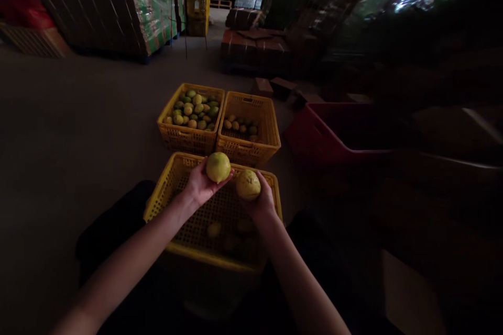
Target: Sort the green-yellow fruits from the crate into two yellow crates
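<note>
Above the near yellow crate (188,254), my left hand (198,188) holds a yellow-green lemon (218,167), its pointed end toward me. My right hand (265,201) grips a second, paler yellow lemon (248,185) with marks on its skin. The two held lemons are close together but apart. Below them, a few lemons (214,229) lie on the dim bottom of the near crate, mostly toward its right side. Beyond it stand two more yellow crates. The far left crate (188,138) is well filled with green and yellow fruit; the far right crate (251,149) has several at its bottom.
A red bin (314,136) stands to the right in the dark. Wrapped pallet loads (151,5) rise at the back left, and stacked boxes (255,49) stand farther back. Cardboard pieces (263,86) lie behind the crates. A cardboard flap (408,288) shows at the lower right.
</note>
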Motion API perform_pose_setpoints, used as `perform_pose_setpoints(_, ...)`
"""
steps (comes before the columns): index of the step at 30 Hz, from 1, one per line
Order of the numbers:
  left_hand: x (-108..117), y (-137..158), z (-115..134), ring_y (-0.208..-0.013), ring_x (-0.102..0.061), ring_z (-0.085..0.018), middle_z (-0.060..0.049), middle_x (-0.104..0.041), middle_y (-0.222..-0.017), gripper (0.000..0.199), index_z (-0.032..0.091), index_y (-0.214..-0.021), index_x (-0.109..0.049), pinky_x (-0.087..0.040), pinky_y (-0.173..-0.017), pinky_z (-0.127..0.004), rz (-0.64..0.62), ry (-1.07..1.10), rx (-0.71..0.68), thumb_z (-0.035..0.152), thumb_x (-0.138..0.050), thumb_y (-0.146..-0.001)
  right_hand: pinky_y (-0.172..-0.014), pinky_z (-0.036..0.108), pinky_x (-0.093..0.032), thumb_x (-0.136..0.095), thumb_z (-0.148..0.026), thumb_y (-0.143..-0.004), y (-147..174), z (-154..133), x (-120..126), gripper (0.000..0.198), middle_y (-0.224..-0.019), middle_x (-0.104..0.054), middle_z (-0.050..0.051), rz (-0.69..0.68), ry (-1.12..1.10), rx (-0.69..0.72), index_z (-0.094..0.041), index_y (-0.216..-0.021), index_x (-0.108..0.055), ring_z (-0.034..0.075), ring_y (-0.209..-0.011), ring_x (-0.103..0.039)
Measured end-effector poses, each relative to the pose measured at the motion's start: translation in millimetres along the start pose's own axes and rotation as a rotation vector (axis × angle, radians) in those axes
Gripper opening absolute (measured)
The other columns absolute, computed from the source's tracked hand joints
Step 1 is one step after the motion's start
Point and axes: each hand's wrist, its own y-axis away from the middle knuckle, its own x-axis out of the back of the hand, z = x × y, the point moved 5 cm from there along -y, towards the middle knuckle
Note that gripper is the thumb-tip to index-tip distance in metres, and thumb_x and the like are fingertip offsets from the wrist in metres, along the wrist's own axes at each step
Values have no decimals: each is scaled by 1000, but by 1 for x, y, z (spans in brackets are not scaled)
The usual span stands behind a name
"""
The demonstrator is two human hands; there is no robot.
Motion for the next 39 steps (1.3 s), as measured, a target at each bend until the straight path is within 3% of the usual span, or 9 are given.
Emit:
perform_pose_setpoints(3,0,1,-5,-88,-68,-24,-13,-70,-89,30,12,-99,-65,-57,-70,-36,-15,27,63,27,-40,-91,-58,35,-57,-61,-46,-78,4,7,1,23,-61,-69,0,141,-156,-188,-23,-78,-61,20,-57,-66)
perform_pose_setpoints(7,5,-1,1,-83,-68,-23,-12,-69,-83,32,14,-94,-65,-58,-65,-33,39,43,8,42,-51,-86,-59,35,-58,-65,-55,-74,8,1,-8,31,-66,-70,-1,81,-152,-150,-24,-80,-61,21,-65,-69)
perform_pose_setpoints(10,8,-1,4,-72,-67,-19,-7,-68,-75,30,14,-87,-64,-56,-58,-26,74,11,2,43,-61,-80,-60,35,-58,-67,-56,-73,12,-5,-13,33,-70,-72,0,10,-116,-101,-25,-81,-63,22,-69,-70)
perform_pose_setpoints(16,-2,6,4,-61,-64,-16,-10,-69,-78,41,10,-94,-67,-53,-53,-26,-162,-37,36,43,-45,-86,-61,36,-59,-60,-50,-76,23,-9,-22,31,-67,-71,4,-113,-185,-205,-21,-84,-66,24,-72,-70)
perform_pose_setpoints(20,-12,13,7,-73,-68,-18,-7,-71,-88,35,16,-103,-66,-56,-63,-31,-320,-16,49,36,-44,-85,-61,34,-59,-60,-39,-74,24,-12,-22,25,-72,-73,4,-143,-319,-220,-19,-86,-69,21,-67,-69)
perform_pose_setpoints(22,-15,15,9,-77,-69,-20,-7,-72,-92,35,17,-104,-66,-56,-67,-34,-377,-49,56,35,-44,-84,-61,33,-58,-59,-42,-74,26,-16,-23,28,-75,-74,5,-173,-333,-166,-18,-86,-70,20,-65,-69)
perform_pose_setpoints(25,-19,14,8,-72,-68,-21,-10,-71,-82,36,11,-91,-68,-55,-63,-32,-444,-185,75,40,-48,-82,-63,32,-57,-54,-54,-76,31,-23,-26,41,-74,-73,5,-226,-226,-14,-17,-83,-72,19,-64,-68)
perform_pose_setpoints(31,-22,13,8,-64,-67,-20,-7,-69,-71,23,12,-69,-66,-50,-59,-28,-580,-458,-74,34,-60,-68,-73,34,-53,-47,-41,-83,52,-41,-28,35,-76,-72,3,-223,113,531,-21,-74,-74,20,-74,-67)
perform_pose_setpoints(39,-22,19,7,-73,-66,-22,-10,-71,-74,23,14,-67,-70,-48,-66,-30,-707,-725,-167,32,-57,-69,-73,44,-52,-52,-45,-84,61,-47,-29,27,-80,-73,4,-297,349,706,-28,-79,-73,27,-77,-67)
